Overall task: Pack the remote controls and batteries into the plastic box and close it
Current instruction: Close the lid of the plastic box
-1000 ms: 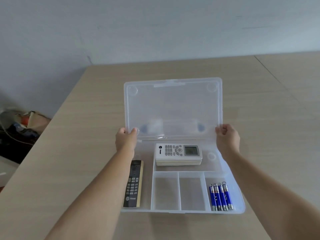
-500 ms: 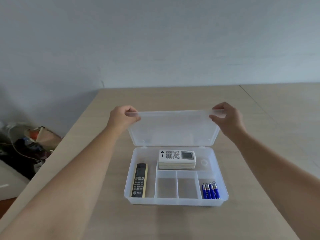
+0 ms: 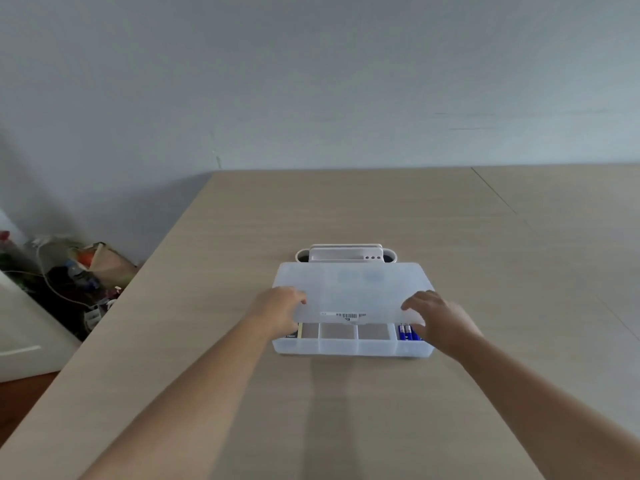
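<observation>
A clear plastic box (image 3: 349,349) sits on the wooden table in front of me. Its frosted lid (image 3: 351,289) is tilted low over the box, leaving a narrow gap along the front. My left hand (image 3: 278,311) grips the lid's front left corner and my right hand (image 3: 438,322) grips its front right corner. Through the gap I see the end of a black remote (image 3: 293,334) at the left and blue batteries (image 3: 407,332) at the right, with empty compartments between. The white remote is hidden under the lid.
A white holder (image 3: 346,254) stands on the table just behind the box. Off the table's left edge, on the floor, lies a pile of bags and cables (image 3: 79,275). A white cabinet (image 3: 24,334) stands at the far left.
Both hands have swung the lid from upright down toward me until it lies nearly flat over the box. The white holder behind the box has come into view.
</observation>
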`<state>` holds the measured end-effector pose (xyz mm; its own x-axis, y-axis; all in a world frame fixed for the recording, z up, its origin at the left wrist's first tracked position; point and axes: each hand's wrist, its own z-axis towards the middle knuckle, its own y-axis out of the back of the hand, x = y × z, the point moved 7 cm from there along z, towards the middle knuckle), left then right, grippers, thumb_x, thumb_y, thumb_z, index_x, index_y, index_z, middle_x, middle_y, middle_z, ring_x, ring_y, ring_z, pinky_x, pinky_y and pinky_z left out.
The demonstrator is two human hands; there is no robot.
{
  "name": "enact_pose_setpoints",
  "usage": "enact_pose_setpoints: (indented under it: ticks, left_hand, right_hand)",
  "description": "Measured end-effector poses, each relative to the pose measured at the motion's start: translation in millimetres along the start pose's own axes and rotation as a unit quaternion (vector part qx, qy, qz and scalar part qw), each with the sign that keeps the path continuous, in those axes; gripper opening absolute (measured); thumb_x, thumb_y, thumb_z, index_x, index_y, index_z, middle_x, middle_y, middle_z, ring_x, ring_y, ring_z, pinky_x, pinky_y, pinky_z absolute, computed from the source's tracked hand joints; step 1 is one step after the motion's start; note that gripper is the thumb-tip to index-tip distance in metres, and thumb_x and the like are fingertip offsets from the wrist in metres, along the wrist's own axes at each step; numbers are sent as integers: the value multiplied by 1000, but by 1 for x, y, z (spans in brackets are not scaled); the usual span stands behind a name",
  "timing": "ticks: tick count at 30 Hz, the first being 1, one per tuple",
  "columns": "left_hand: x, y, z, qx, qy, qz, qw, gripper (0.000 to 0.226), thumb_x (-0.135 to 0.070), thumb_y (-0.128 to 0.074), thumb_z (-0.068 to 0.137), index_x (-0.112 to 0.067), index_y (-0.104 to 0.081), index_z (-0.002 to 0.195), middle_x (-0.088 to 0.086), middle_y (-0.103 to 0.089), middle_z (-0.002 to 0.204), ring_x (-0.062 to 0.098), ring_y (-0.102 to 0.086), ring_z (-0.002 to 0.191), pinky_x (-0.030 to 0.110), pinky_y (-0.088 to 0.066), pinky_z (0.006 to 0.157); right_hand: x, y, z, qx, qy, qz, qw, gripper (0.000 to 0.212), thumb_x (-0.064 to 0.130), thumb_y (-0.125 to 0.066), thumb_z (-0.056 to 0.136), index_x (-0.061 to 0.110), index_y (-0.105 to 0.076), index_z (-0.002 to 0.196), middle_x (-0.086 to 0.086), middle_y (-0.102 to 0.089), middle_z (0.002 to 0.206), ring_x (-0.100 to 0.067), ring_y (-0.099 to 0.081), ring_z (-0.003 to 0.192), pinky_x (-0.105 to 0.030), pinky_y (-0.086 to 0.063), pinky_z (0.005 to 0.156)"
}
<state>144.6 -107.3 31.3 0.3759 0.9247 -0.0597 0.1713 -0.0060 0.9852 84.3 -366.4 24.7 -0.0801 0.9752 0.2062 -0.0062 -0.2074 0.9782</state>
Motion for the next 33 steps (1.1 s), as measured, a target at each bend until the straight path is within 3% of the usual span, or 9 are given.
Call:
enact_pose_setpoints:
  ticks: [5, 8, 10, 12, 14, 18, 22, 28, 33]
  left_hand:
    - [-5, -39, -16, 43, -2, 4, 999, 46, -20, -53, 85, -24, -53, 131, -3, -54, 134, 21, -55, 121, 34, -49, 93]
    - [-10, -44, -19, 19, 27, -12, 999, 44, -25, -51, 88, -19, -50, 132, -1, -51, 134, 22, -52, 123, 36, -48, 93]
    - [-19, -50, -25, 0, 30, -6, 1000, 50, -35, -50, 90, -16, -45, 136, 4, -44, 142, 23, -43, 132, 38, -41, 103]
    - [-32, -64, -34, 4, 18, -5, 1000, 68, -47, -47, 92, -16, -28, 149, 8, -22, 159, 23, -21, 147, 41, -21, 119]
    - [-42, -82, -44, 29, 7, -16, 999, 81, -54, -40, 93, -18, -3, 156, 5, 6, 164, 21, 3, 152, 42, -1, 123]
    - [-43, -100, -56, 43, 12, -10, 999, 88, -56, -37, 94, -21, 20, 152, 1, 27, 160, 19, 20, 149, 42, 9, 121]
    - [-42, -100, -57, 53, 21, -9, 998, 91, -60, -38, 91, -23, 18, 153, 1, 25, 161, 17, 18, 150, 43, 10, 121]
    - [-43, -71, -43, 102, 40, -38, 993, 87, -64, -43, 86, -24, -10, 155, 1, -1, 165, 16, -7, 152, 46, -4, 123]
    - [-43, -52, -46, 89, 41, -53, 994, 74, -55, -48, 87, -20, -30, 149, 2, -29, 158, 19, -31, 144, 41, -23, 117]
  right_hand:
    - [4, -36, -20, 38, -3, 0, 999, 32, 15, -49, 90, 22, -60, 118, 5, -60, 124, -15, -52, 115, -31, -49, 82]
    - [11, -37, -24, 8, -13, 15, 1000, 30, 19, -48, 90, 22, -60, 118, 5, -61, 122, -15, -53, 114, -29, -47, 81]
    - [22, -40, -28, 0, -8, 17, 1000, 35, 23, -49, 90, 21, -56, 124, 4, -58, 128, -17, -50, 119, -29, -46, 87]
    - [35, -54, -36, 23, -5, 5, 1000, 49, 26, -48, 89, 19, -43, 137, 0, -44, 145, -20, -39, 132, -32, -39, 102]
    - [44, -73, -45, 60, -8, -19, 998, 66, 31, -46, 90, 16, -20, 149, -4, -18, 159, -22, -18, 145, -34, -23, 116]
    - [44, -87, -57, 80, -10, -78, 994, 82, 32, -43, 91, 14, 12, 149, -3, 14, 160, -20, 9, 149, -40, -1, 122]
    - [41, -89, -61, 92, -5, -110, 990, 84, 23, -42, 88, 13, 16, 148, -2, 20, 158, -19, 11, 148, -42, 3, 120]
    - [46, -70, -43, 109, 10, -125, 986, 72, 25, -44, 87, 14, -10, 150, -8, -11, 161, -20, -15, 148, -41, -6, 121]
    - [48, -51, -48, 112, -11, 1, 994, 65, 26, -47, 89, 18, -22, 148, -3, -21, 159, -16, -21, 146, -35, -16, 119]
